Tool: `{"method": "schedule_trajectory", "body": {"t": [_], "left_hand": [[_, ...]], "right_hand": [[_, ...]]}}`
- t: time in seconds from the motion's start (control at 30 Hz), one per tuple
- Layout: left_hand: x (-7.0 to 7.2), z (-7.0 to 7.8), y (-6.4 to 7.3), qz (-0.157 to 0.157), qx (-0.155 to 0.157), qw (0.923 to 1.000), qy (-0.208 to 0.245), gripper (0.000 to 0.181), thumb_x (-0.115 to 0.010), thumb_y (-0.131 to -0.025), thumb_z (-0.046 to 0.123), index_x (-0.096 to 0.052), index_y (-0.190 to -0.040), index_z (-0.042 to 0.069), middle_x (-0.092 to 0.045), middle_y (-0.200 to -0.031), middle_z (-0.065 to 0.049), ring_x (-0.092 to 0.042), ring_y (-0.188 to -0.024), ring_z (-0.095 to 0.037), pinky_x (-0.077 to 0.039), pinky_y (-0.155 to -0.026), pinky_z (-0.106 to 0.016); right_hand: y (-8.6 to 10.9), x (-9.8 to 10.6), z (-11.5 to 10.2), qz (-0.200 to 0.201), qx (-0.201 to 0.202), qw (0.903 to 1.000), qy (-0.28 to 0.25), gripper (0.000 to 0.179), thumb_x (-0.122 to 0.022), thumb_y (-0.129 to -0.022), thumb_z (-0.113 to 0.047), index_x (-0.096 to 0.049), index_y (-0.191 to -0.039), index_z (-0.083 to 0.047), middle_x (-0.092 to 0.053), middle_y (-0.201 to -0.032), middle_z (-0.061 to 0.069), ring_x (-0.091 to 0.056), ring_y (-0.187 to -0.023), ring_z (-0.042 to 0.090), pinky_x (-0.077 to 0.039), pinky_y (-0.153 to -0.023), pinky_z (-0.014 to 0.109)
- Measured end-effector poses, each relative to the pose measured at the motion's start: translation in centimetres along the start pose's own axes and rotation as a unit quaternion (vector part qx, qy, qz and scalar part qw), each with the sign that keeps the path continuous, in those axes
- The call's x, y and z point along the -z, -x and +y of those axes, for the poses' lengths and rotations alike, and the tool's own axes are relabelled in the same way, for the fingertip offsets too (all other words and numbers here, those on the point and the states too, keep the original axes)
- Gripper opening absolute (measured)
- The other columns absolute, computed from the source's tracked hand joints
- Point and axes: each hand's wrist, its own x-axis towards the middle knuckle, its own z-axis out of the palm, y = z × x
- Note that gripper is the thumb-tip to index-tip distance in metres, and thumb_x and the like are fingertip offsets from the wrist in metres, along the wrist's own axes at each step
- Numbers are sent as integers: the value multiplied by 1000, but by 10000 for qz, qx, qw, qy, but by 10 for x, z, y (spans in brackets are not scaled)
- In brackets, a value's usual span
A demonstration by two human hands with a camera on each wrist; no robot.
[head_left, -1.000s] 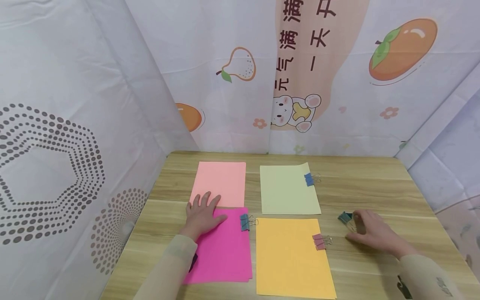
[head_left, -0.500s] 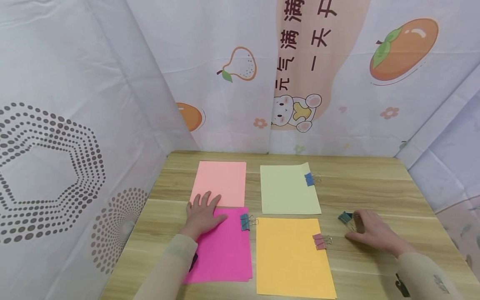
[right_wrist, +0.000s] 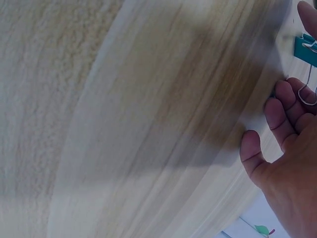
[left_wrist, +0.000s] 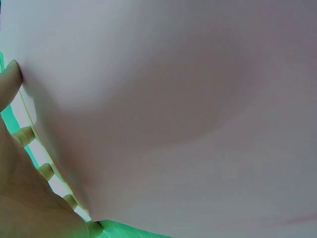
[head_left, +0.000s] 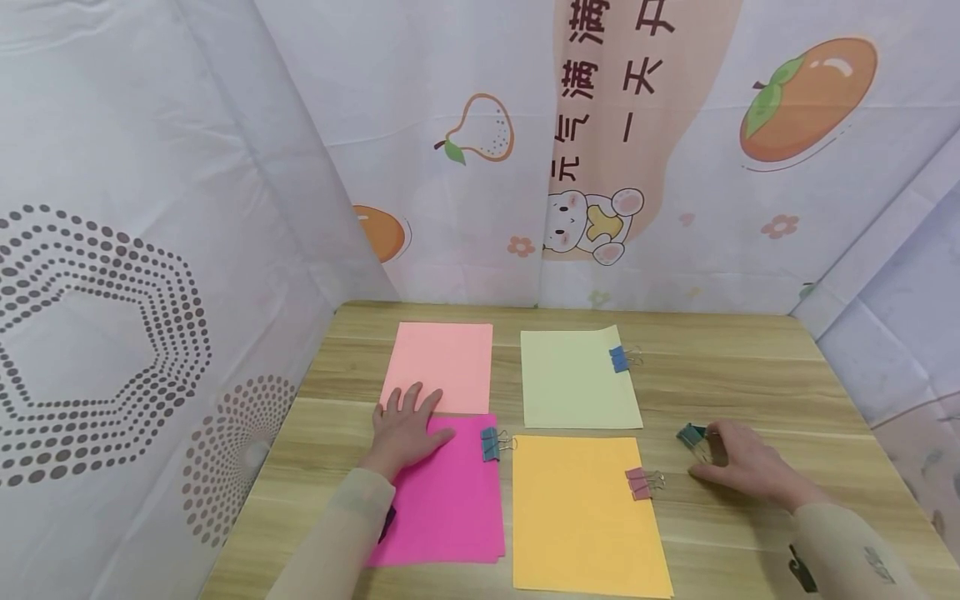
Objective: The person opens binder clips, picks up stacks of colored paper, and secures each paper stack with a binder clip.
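My left hand (head_left: 402, 437), fingers spread, rests on the upper left of the magenta paper stack (head_left: 457, 508), its fingertips over the salmon paper (head_left: 442, 362) behind. A teal binder clip (head_left: 490, 444) grips the magenta stack's right edge. My right hand (head_left: 746, 462) holds another teal binder clip (head_left: 692, 435) at the table's right, between thumb and curled fingers. In the right wrist view, this clip (right_wrist: 304, 49) shows its wire handle against the fingers, partly cut off by the frame. The left wrist view shows mostly pale paper (left_wrist: 173, 173) with fingers at its edge.
A yellow paper stack (head_left: 585, 517) with a pink binder clip (head_left: 641, 483) lies between my hands. Behind it is a pale green stack (head_left: 577, 379) with a blue binder clip (head_left: 618, 359). A printed curtain (head_left: 450, 225) stands behind the wooden table (head_left: 750, 367).
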Motion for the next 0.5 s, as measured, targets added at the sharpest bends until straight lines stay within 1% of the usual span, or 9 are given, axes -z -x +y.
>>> {"method": "schedule_trajectory", "body": {"t": [0.17,0.27,0.5], "left_hand": [[0,0,0,-18,12,10000,-22,78,-60,-93,63,-37,-159,29,-23,-166,-12,-14,-152,-49,-15,-112,-76],[0,0,0,-25,30,10000,-8,78,-60,-93,63,-37,-159,29,-23,-166,-12,-14,-152,-49,-14,-112,-76],[1,1,2,18,22,10000,67,78,-62,-92,62,-38,-158,28,-24,-166,-12,-13,-152,-50,-14,-112,-76]], "right_hand": [[-1,0,0,-35,-73,10000,-24,75,-84,-81,-46,-52,-119,11,-61,-106,19,-59,-96,33,-53,-76,58],[-1,0,0,-34,-63,10000,14,72,-84,-81,-46,-53,-117,9,-61,-104,17,-59,-95,32,-53,-74,57],[-1,0,-1,-50,-84,9999,84,64,-83,-82,-47,-55,-113,3,-62,-103,13,-60,-94,30,-51,-71,58]]}}
